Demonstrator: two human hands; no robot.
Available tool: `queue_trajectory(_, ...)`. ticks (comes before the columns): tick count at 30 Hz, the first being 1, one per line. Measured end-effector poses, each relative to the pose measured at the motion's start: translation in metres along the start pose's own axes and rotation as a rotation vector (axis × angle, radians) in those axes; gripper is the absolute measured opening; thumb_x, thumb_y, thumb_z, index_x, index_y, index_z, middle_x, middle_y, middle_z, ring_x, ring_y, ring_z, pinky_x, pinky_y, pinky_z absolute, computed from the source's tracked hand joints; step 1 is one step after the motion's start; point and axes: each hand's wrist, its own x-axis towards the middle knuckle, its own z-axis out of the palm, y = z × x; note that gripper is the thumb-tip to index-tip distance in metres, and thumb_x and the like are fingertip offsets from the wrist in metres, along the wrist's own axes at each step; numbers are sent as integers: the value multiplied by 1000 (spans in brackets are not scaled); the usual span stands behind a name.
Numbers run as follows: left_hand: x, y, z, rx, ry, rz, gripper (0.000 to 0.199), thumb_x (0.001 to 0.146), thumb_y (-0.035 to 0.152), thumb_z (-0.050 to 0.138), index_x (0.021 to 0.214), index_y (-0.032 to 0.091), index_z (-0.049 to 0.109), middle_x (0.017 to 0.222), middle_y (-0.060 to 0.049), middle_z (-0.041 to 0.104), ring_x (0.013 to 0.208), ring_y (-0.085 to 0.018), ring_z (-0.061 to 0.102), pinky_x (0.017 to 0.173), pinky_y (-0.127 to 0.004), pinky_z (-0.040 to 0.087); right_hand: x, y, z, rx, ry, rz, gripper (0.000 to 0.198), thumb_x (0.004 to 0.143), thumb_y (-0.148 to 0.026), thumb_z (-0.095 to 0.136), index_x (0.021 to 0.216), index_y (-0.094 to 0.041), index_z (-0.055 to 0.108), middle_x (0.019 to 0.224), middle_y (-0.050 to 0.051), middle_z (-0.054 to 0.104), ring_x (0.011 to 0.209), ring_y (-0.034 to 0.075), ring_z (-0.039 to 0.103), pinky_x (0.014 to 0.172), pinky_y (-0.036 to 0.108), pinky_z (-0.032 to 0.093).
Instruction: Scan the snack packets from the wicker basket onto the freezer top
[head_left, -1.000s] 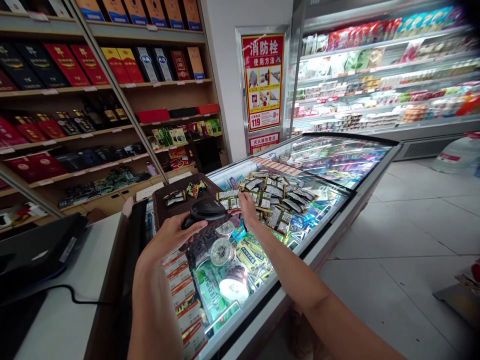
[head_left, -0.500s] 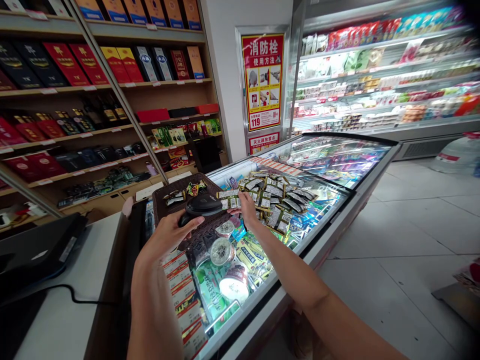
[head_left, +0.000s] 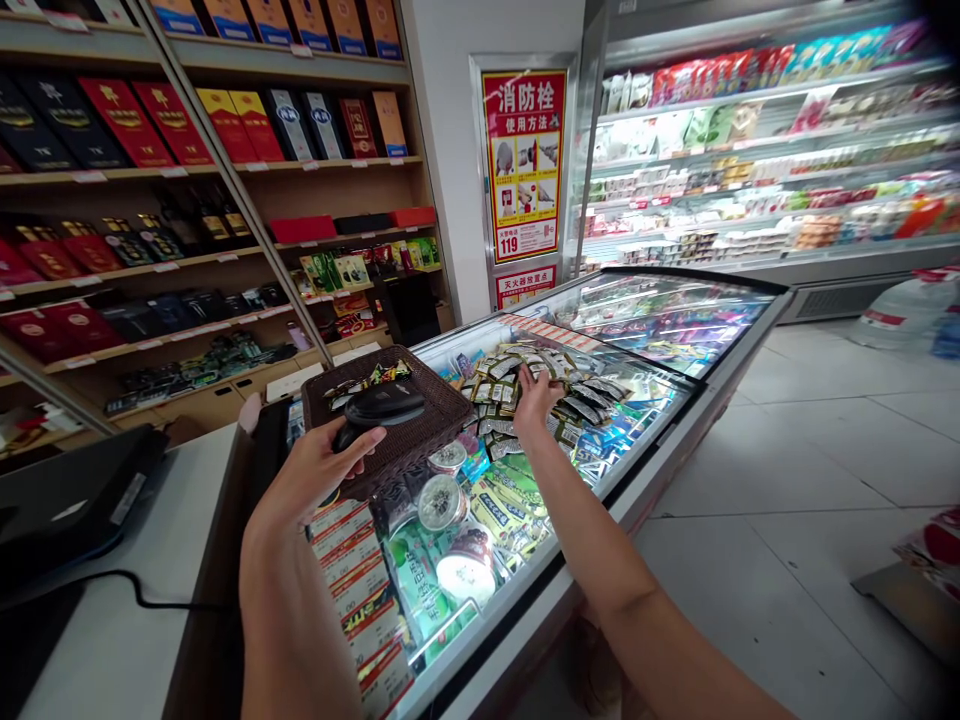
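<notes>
A black handheld barcode scanner [head_left: 384, 404] is in the grasp of my left hand [head_left: 321, 468], its head pointing right above a brown woven basket [head_left: 441, 400]. A few small wrapped packets [head_left: 388, 373] lie in that basket, partly hidden behind the scanner. My right hand [head_left: 535, 402] reaches onto a heap of small gold-and-silver packets [head_left: 501, 392] on the freezer's glass top. Its fingers are spread and touch the heap, and I see no packet lifted in them.
Under the glass of the chest freezer [head_left: 667, 430] lie ice cream tubs [head_left: 441, 502] and bagged ices. A counter [head_left: 191, 520] with a dark device [head_left: 82, 500] and cable stands at left. Boxed goods fill shelves [head_left: 285, 168] behind; a refrigerated display [head_left: 720, 190] stands back right.
My right hand has left the scanner's front, where it held a packet, and moved right onto the heap. My left hand and the scanner have shifted slightly left.
</notes>
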Motion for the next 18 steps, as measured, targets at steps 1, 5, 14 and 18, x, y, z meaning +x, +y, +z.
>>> queue_trajectory(1, 1, -2, -1, 17, -3, 6, 49, 72, 67, 69, 77, 19, 64, 67, 0, 62, 58, -14, 54, 54, -24, 41, 2, 3, 0, 33, -7, 33, 19, 91, -42, 43, 97, -26, 33, 108, 7, 59, 102, 18, 71, 97, 39, 57)
queue_trajectory(5, 0, -4, -2, 23, 11, 5, 50, 72, 69, 67, 76, 19, 63, 66, 0, 62, 57, -14, 54, 54, -24, 41, -9, 6, 2, 146, -133, 223, 15, 92, -39, 44, 87, -25, 40, 87, 5, 66, 97, 17, 72, 96, 40, 57)
queue_trajectory(14, -9, -27, -30, 311, 306, -311, 65, 68, 83, 54, 90, 24, 68, 69, -6, 70, 71, -29, 67, 59, -32, 45, -90, -5, 22, -178, -725, 393, 23, 87, -42, 61, 87, -22, 48, 70, -1, 70, 59, 15, 70, 54, 24, 55)
queue_trajectory(18, -10, -46, -47, 456, 416, -514, 72, 69, 88, 43, 97, 27, 70, 80, -12, 74, 87, -39, 69, 65, -39, 46, -118, 19, 62, -493, -1029, 448, 17, 85, -31, 64, 88, -21, 50, 70, -1, 68, 54, 13, 67, 49, 21, 51)
